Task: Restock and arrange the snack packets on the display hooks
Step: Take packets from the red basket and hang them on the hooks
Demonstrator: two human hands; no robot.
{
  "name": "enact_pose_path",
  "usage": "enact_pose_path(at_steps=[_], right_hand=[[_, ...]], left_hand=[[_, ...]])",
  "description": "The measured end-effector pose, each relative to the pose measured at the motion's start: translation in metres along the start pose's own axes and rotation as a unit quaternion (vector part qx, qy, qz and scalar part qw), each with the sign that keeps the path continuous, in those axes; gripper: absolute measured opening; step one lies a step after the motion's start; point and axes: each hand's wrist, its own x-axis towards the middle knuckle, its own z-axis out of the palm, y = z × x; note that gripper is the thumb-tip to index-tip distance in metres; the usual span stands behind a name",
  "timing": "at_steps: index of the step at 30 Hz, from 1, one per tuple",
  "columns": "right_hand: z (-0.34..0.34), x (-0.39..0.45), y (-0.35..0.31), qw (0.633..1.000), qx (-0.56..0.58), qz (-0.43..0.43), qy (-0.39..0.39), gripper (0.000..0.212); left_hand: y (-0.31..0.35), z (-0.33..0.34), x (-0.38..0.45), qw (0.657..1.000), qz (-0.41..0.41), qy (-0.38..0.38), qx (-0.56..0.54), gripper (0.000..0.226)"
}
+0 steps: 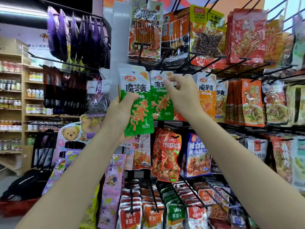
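In the head view, a small stack of green-and-white plastic snack packets (137, 103) is being held up in front of the black wire display rack (171, 123) by the left hand (120, 111). The stack is being gripped at its left edge, with the thumb lying across the front and the fingers curled behind, so this grip is closed round the packets.

A matching green-and-white packet hanging on the rack (160, 96) is being touched near its top by the right hand (179, 91). Its upper edge is being pinched between the thumb and the bent fingers, just below a black metal display hook (162, 67). Whether the packet's hole is being carried by the hook cannot be told, because the fingers are covering that spot. The held stack and the hanging packet are lying side by side, with their edges touching or slightly overlapping.

Orange-and-white packets of the same shape (207, 95) are being displayed just to the right. Red and orange packets are being carried on the hooks above and below. Purple foil bags (77, 35) are hanging well to the left, near wooden shelves of bottles (11, 103).
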Motion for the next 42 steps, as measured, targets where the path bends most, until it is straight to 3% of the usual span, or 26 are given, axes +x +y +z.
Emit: enact_pose_path(at_steps=[3,7,10,14,16,20,27,33,42], right_hand=[[-0.007,-0.008,-0.017,0.982,0.178,0.016,-0.052,0.049],[-0.009,-0.016,-0.018,0.966,0.217,0.054,-0.132,0.043],[-0.012,-0.016,-0.008,0.941,0.294,0.104,-0.129,0.023],[-0.017,-0.007,0.003,0.934,0.326,0.135,-0.059,0.019],[-0.019,0.001,0.009,0.919,0.355,0.169,-0.032,0.017],[-0.018,0.012,0.013,0.919,0.336,0.208,-0.020,0.013],[-0.010,0.024,-0.005,0.931,0.314,0.187,0.005,0.046],[-0.008,0.034,-0.014,0.946,0.274,0.176,0.005,0.036],[-0.006,0.035,-0.015,0.955,0.253,0.156,-0.004,0.020]], left_hand=[[-0.001,0.004,-0.001,0.999,0.035,0.010,0.022,0.038],[-0.005,0.012,-0.001,0.999,0.049,0.007,0.021,0.018],[-0.006,0.013,0.000,0.999,0.028,0.030,0.034,0.032],[-0.010,0.011,0.004,0.997,0.004,0.071,0.004,0.034],[-0.012,0.011,0.002,0.998,0.017,0.052,0.010,0.035],[-0.012,0.013,-0.004,0.999,0.038,0.035,0.008,0.036],[-0.003,0.014,-0.005,0.999,0.025,0.006,-0.021,0.032],[0.004,0.008,0.000,1.000,0.011,0.002,-0.018,0.047],[0.005,0.006,-0.002,1.000,0.009,0.001,-0.005,0.041]])
